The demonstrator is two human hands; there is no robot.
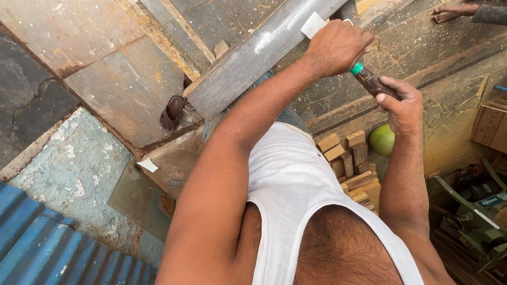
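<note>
Hands of one person seen from above, both closed on work at arm's length. The left hand (338, 46) is fisted at the teal-capped neck (357, 68) of a dark brown bottle (374, 82), with a small white rectangular pad (313, 25) showing just beyond its knuckles; whether the fingers pinch that pad cannot be told. The right hand (402, 104) wraps the bottle's lower body, tilting its neck toward the left fist, apparently so that the contents meet the pad. Just beyond the left hand lies a long grey plank (253, 58) with a pale smear, resting on the stone floor (113, 79). Below the right hand sit stacked wooden offcuts (351, 158) and a green round fruit (382, 140). Another person's hand (449, 12) rests well apart.
</note>
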